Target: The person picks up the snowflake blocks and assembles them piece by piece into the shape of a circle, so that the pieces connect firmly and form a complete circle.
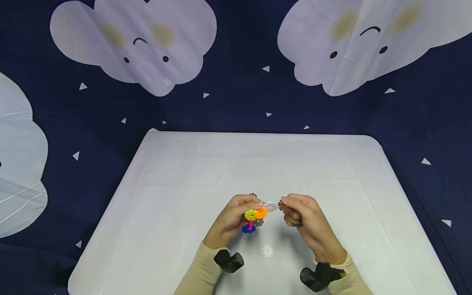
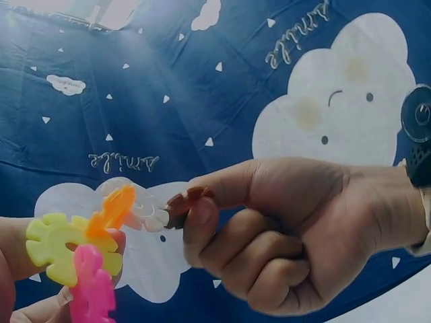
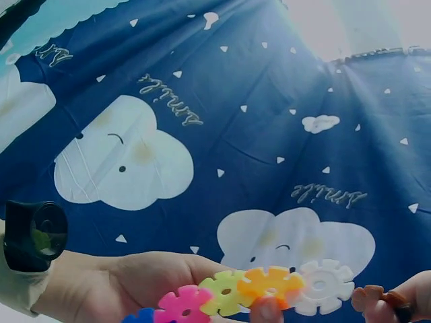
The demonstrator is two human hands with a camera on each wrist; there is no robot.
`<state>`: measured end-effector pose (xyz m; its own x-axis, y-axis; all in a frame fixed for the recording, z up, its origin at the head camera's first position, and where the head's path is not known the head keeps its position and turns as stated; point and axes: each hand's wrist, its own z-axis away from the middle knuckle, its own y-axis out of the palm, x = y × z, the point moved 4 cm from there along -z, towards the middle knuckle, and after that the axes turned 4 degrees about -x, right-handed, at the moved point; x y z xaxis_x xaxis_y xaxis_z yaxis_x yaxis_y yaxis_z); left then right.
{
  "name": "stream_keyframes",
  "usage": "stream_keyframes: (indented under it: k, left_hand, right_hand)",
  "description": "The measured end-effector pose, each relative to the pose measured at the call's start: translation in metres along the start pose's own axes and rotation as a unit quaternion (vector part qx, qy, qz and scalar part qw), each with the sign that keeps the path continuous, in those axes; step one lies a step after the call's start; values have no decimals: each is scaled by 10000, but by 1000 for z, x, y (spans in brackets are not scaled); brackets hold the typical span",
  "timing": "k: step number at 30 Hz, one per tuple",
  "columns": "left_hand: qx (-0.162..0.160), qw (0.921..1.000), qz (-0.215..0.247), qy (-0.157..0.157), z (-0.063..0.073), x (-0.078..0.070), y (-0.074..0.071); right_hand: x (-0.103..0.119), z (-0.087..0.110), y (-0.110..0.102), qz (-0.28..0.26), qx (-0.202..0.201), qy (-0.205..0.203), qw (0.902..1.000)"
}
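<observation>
My left hand (image 1: pixel 231 219) grips a joined chain of small notched plastic discs above the table. The chain includes a yellow-green disc (image 3: pixel 225 292), an orange disc (image 3: pixel 271 286), a pink disc (image 2: pixel 93 286) and a blue disc (image 1: pixel 248 228). At its right end a clear disc (image 3: pixel 323 286) sticks out past my left fingertips. My right hand (image 1: pixel 311 224) pinches a brown disc (image 2: pixel 180 205) between thumb and forefinger, its other fingers curled. The brown disc's edge is right beside the clear disc's edge; whether their notches engage I cannot tell. Fingers partly hide the chain.
A single whitish disc (image 1: pixel 267 251) lies on the white-covered table (image 1: pixel 258 164), below the hands and between the wrists. Each wrist carries a black strapped camera (image 1: pixel 229 261). Behind the table hangs a dark blue cloth (image 1: pixel 236 110) printed with clouds and triangles.
</observation>
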<state>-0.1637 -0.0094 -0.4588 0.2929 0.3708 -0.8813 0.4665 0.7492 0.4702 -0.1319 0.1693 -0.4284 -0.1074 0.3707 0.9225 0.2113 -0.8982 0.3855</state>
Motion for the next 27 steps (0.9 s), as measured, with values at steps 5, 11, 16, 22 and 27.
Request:
stream_keyframes:
  k: [5, 11, 16, 22, 27]
  left_hand:
    - [-42, 10000, 31, -29, 0, -1, 0]
    - [-48, 9999, 32, -94, 0, 1, 1]
    - [-97, 9999, 18, -97, 0, 2, 2]
    - [-194, 9996, -133, -147, 1, 3, 5]
    - [-285, 9990, -322, -144, -1, 1, 7]
  right_hand:
    - [0, -1, -1, -15, 25, 26, 10000]
    - [-5, 0, 3, -297, 244, 50, 9992]
    - [-7, 1, 4, -363, 149, 100, 9992]
    - [-11, 2, 4, -326, -317, 258, 9986]
    - [-10, 1, 3, -345, -560, 337, 9973]
